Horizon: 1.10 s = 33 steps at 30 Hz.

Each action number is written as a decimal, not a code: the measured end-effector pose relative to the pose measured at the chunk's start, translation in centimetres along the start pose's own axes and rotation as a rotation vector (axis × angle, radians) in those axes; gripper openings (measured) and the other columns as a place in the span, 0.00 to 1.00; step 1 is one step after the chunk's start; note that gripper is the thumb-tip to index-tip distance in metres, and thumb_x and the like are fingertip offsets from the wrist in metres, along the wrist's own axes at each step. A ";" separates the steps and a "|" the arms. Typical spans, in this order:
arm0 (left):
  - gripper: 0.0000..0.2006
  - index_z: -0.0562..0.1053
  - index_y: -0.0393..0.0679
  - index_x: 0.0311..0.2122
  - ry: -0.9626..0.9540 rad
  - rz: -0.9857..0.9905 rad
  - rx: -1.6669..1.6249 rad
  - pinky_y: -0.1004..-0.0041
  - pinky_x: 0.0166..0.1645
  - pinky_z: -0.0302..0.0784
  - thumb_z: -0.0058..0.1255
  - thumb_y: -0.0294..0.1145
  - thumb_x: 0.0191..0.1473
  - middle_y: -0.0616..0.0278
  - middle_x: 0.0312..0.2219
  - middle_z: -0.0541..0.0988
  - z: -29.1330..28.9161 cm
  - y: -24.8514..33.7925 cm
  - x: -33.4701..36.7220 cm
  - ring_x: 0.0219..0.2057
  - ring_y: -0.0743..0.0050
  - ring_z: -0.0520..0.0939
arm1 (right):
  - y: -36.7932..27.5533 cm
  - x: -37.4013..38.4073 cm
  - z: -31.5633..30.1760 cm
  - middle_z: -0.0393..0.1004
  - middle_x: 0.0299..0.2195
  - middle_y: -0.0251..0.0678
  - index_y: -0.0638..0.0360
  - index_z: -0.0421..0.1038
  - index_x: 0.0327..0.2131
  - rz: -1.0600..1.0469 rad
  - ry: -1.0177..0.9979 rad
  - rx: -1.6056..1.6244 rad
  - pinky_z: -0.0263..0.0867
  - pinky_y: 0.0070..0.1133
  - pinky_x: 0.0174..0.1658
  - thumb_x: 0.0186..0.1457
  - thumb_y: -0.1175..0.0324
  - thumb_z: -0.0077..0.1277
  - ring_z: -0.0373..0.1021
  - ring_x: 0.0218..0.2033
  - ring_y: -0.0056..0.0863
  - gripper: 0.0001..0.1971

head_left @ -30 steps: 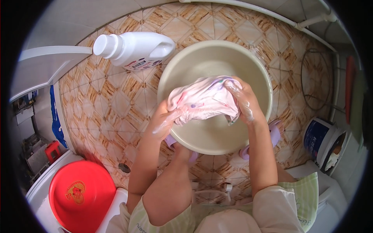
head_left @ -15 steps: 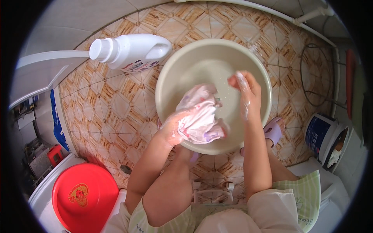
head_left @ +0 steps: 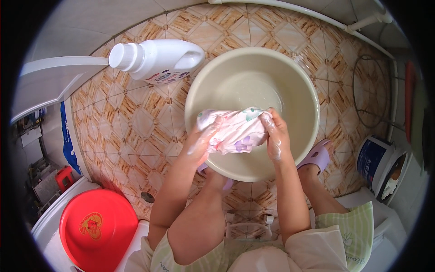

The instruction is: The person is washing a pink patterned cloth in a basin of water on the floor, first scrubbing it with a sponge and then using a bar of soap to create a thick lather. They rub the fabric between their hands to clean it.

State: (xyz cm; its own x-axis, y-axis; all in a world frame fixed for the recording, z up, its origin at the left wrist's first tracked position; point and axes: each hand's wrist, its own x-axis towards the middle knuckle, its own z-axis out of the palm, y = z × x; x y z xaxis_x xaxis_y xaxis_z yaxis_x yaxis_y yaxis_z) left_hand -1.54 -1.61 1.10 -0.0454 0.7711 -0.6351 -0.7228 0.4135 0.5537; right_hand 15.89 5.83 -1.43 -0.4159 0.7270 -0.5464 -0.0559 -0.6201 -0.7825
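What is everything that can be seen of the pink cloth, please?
The cloth is pale pink with purple, green and reddish patches. It looks like thin, soft fabric, bunched and creased, so its full shape is hidden. The left hand grips one end and the right hand the other, above the beige basin.

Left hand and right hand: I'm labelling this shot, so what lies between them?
The head view shows a pink cloth between the left hand and right hand, gripped by both, over the tub.
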 end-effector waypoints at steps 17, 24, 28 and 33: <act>0.21 0.59 0.46 0.55 -0.609 -0.150 -0.821 0.71 0.59 0.57 0.31 0.42 0.59 0.61 0.49 0.68 -2.9 -8.8 6.2 0.53 0.70 0.65 | 4.0 0.1 8.2 0.70 0.15 0.42 0.58 0.70 0.17 -0.789 0.247 -0.926 0.63 0.33 0.23 0.45 0.66 0.50 0.68 0.17 0.40 0.09; 0.18 0.63 0.44 0.50 -0.634 -0.035 -0.840 0.66 0.52 0.66 0.31 0.42 0.60 0.58 0.43 0.70 -5.6 -10.5 5.3 0.47 0.70 0.71 | 4.3 -2.2 9.3 0.66 0.14 0.41 0.56 0.65 0.15 -0.782 0.177 -0.881 0.60 0.33 0.20 0.48 0.66 0.49 0.65 0.15 0.39 0.12; 0.15 0.67 0.44 0.45 0.143 -0.304 -0.291 0.76 0.36 0.74 0.36 0.41 0.59 0.65 0.34 0.74 0.8 -5.9 2.3 0.34 0.73 0.76 | 3.8 2.0 3.4 0.66 0.14 0.42 0.59 0.63 0.16 -0.592 0.289 -1.007 0.60 0.32 0.22 0.50 0.68 0.48 0.65 0.16 0.40 0.12; 0.13 0.69 0.44 0.41 0.105 -0.207 -0.390 0.73 0.39 0.75 0.41 0.40 0.57 0.62 0.34 0.75 -1.2 -4.8 2.7 0.35 0.72 0.77 | 5.4 0.4 4.8 0.61 0.16 0.29 0.62 0.60 0.38 -0.548 0.275 -0.508 0.60 0.19 0.21 0.57 0.69 0.43 0.61 0.16 0.20 0.09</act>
State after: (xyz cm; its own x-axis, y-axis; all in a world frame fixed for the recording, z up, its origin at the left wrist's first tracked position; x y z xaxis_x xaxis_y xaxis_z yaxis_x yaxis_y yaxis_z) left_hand 1.05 -2.14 -3.89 0.0722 0.6300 -0.7732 -0.9290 0.3247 0.1778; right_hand 11.06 1.38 -4.44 -0.2064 0.9774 -0.0465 0.2607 0.0091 -0.9654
